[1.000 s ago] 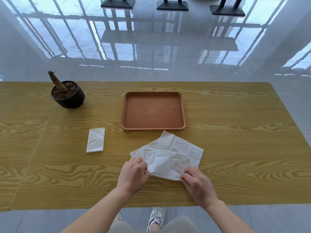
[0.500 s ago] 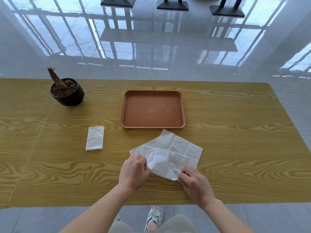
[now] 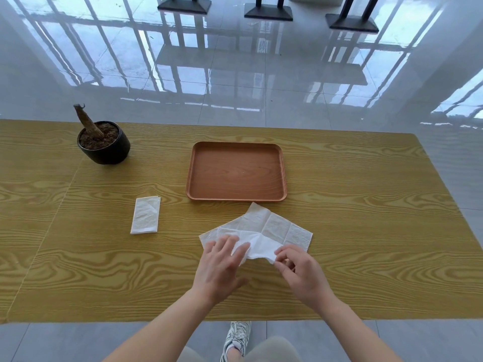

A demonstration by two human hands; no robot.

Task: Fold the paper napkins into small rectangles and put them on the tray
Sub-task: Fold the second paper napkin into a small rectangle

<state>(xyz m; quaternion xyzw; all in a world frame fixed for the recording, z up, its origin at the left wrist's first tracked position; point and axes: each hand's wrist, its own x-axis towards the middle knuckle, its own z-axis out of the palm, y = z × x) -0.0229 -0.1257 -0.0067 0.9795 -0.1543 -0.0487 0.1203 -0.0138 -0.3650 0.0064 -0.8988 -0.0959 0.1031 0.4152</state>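
Both hands have shifted on the napkin (image 3: 264, 235) since a second ago: the left hand (image 3: 222, 267) now lies flat, fingers spread on its near-left part, while the right hand (image 3: 300, 270) pinches and lifts the near edge. The napkin lies on the tabletop (image 3: 366, 231), just before the tray (image 3: 236, 197). A folded napkin (image 3: 145, 215) rests left, a pot (image 3: 104, 145) beyond.

A yellow wood-grain worktop (image 3: 339, 231) is seen. A brown tray (image 3: 236, 198) is set near its middle. A black pot (image 3: 104, 150) of soil is placed far left. A folded napkin (image 3: 145, 215) is laid left of the tray, and an open napkin (image 3: 271, 228) is spread just before it.
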